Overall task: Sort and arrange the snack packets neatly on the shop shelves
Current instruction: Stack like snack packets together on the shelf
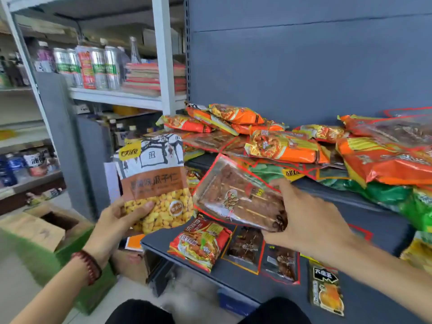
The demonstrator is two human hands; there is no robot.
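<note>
Seed packet (154,181): white upper panel with a grey-black ink-line building pattern, yellow logo patch, brown middle band, yellow kernels below.
Clear packet (238,197): red edging, brown contents.
Orange packets (285,148): orange with yellow panels.
Green packets (385,192): plain green, print blurred.
Black packet (326,291): black, apparently with a yellow-orange picture.
Shelf (364,298): dark blue-grey.
Bracelet (90,265): dark red.

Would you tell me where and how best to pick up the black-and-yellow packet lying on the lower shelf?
Pinch the near short end of the black-and-yellow packet, coming from the front. It lies flat on the lower shelf with that end facing you and a gap to its neighbours, so a thumb should slip under.
</note>
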